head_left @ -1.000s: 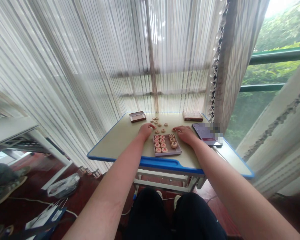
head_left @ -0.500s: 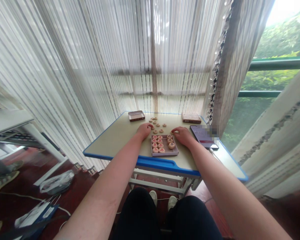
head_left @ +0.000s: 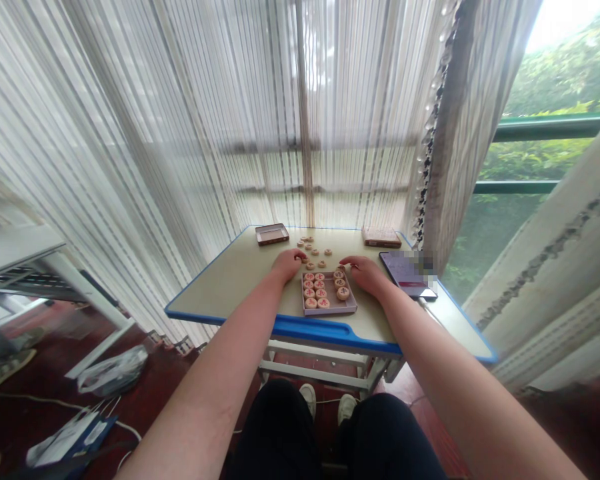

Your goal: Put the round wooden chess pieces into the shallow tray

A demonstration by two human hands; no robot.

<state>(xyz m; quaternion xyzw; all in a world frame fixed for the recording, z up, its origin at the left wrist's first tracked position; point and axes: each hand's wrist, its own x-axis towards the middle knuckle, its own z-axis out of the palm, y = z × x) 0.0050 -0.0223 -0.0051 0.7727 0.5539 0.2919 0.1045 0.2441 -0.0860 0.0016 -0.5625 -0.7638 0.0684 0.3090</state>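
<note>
Head view: left of the frame's lower centre, our left hand (head_left: 286, 264) is curling its fingers beside a loose disc (head_left: 305, 261); the detail is being lost at this scale, so we cannot tell whether the fingers are gripping it. Right of the centre, our right hand (head_left: 365, 273) is pointing its fingertips at a pale disc (head_left: 341, 267) by the far right corner of the open tray (head_left: 331, 290); we cannot tell whether they are clamping it or only touching it.

Between the hands, below the frame's centre, the tray is holding red-marked discs (head_left: 321, 293) in two columns on its left and dark-marked discs (head_left: 343, 293) in one column on its right. Beyond it, near the frame's centre, scattered discs (head_left: 315, 253) are lying flat.

Farther out, we are seeing a shallow tin (head_left: 272, 235) left of the scattered discs, a flat box (head_left: 382, 238) to their right, and a phone (head_left: 405, 272) lying right of the right hand. The blue-edged table (head_left: 225, 287) is supporting everything. A striped curtain (head_left: 190, 120) is filling the upper left and centre.
</note>
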